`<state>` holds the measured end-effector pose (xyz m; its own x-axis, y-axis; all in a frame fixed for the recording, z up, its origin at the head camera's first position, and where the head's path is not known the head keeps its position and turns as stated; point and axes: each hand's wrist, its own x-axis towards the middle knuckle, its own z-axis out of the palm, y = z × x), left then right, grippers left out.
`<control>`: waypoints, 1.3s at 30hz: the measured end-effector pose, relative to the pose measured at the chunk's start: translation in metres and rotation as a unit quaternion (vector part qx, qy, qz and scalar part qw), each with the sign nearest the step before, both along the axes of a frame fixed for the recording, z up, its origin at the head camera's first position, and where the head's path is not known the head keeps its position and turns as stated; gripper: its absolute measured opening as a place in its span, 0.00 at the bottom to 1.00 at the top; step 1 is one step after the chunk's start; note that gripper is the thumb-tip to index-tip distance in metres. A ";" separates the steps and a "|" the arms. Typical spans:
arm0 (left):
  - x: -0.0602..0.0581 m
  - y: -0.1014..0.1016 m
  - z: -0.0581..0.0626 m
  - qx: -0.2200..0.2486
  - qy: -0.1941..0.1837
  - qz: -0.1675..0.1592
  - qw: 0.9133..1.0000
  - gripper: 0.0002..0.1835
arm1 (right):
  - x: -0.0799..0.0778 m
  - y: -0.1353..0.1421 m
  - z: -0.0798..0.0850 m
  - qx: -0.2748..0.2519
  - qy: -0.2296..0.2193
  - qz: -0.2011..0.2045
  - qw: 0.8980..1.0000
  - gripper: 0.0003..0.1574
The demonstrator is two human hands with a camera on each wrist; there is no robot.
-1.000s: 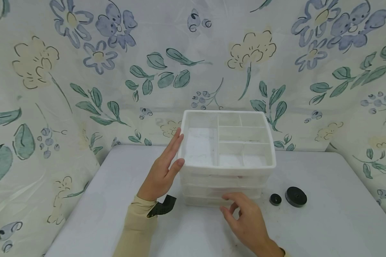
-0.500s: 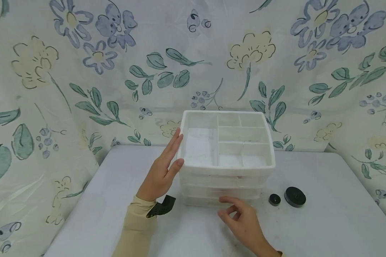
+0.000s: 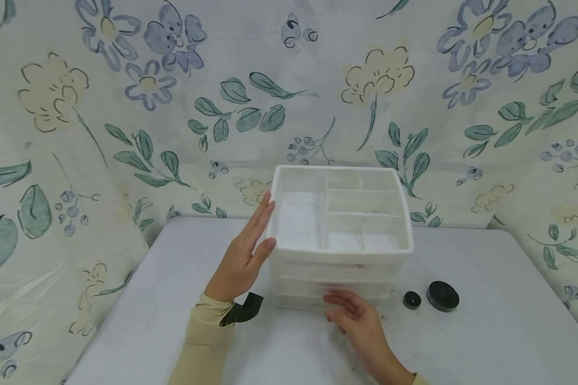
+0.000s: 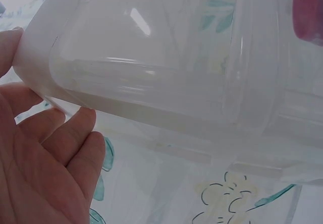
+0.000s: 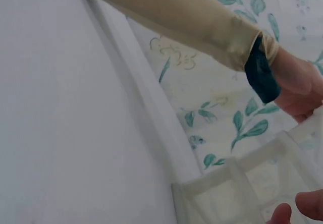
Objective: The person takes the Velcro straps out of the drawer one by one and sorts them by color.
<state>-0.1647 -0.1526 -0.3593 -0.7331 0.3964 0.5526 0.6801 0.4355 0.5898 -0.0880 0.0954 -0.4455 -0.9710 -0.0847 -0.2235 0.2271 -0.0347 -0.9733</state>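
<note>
A white plastic drawer organizer [image 3: 342, 252] stands on the table, its divided top tray facing up and translucent drawers below. My left hand [image 3: 241, 262] lies along its left side, fingers extended and thumb near the front corner. In the left wrist view, the fingertips of the left hand [image 4: 55, 148] touch the organizer's edge. My right hand [image 3: 358, 323] is low at the front, with its fingers extended against the lower drawer [image 3: 298, 300] and its thumb apart from them. Only the tips of the right hand's digits [image 5: 309, 205] show in the right wrist view.
Right of the organizer lie a small black disc [image 3: 411, 300] and a larger black disc [image 3: 442, 295]. A floral sheet [image 3: 289, 107] hangs behind and beside the white table [image 3: 481, 342]. A dark pink thing [image 4: 309, 12] shows at the left wrist view's upper right.
My right hand has shifted slightly left along the drawer front, and its fingers have straightened and come closer together. The left hand and the organizer have stayed put.
</note>
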 end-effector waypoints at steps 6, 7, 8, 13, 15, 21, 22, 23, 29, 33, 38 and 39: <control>0.001 0.000 0.001 0.005 0.006 -0.003 1.000 0.33 | 0.000 -0.005 0.001 -0.070 -0.032 -0.016 0.997 0.30; 0.001 0.000 0.002 0.005 0.005 -0.004 1.000 0.33 | 0.000 -0.006 0.001 -0.080 -0.034 -0.020 0.996 0.30; 0.001 0.000 0.002 0.005 0.005 -0.005 1.000 0.33 | 0.001 -0.007 0.001 -0.090 -0.037 -0.023 0.995 0.30; 0.001 -0.001 0.001 0.004 0.001 -0.004 1.000 0.33 | 0.002 -0.009 0.000 -0.121 -0.044 -0.027 0.991 0.30; 0.000 -0.002 0.000 0.003 0.001 -0.003 1.000 0.33 | 0.003 -0.010 -0.001 -0.129 -0.045 -0.025 0.990 0.30; 0.000 -0.001 0.000 0.004 0.001 -0.004 1.000 0.33 | 0.003 -0.010 -0.002 -0.140 -0.052 -0.030 0.988 0.32; 0.000 -0.001 0.000 0.004 0.002 -0.004 1.000 0.33 | 0.003 -0.009 -0.002 -0.139 -0.055 -0.031 0.988 0.32; 0.000 -0.001 0.000 0.004 0.002 -0.004 1.000 0.33 | 0.003 -0.009 -0.002 -0.137 -0.057 -0.031 0.988 0.33; 0.000 0.000 -0.001 0.003 0.002 -0.002 1.000 0.33 | 0.006 -0.007 -0.002 -0.129 -0.064 -0.024 0.989 0.34; 0.001 0.000 0.000 0.002 0.001 -0.001 1.000 0.33 | 0.009 -0.006 -0.003 -0.133 -0.066 -0.015 0.989 0.33; 0.001 0.000 0.000 0.001 0.001 0.001 1.000 0.33 | 0.013 -0.005 -0.003 -0.138 -0.061 -0.008 0.989 0.30; 0.001 0.000 0.000 0.001 0.002 0.001 1.000 0.33 | 0.014 -0.005 -0.004 -0.137 -0.060 -0.009 0.989 0.29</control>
<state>-0.1637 -0.1524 -0.3589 -0.7322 0.3936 0.5558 0.6810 0.4353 0.5888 -0.0745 0.0909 -0.4491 -0.9412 -0.1405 -0.3074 0.3363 -0.2991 -0.8930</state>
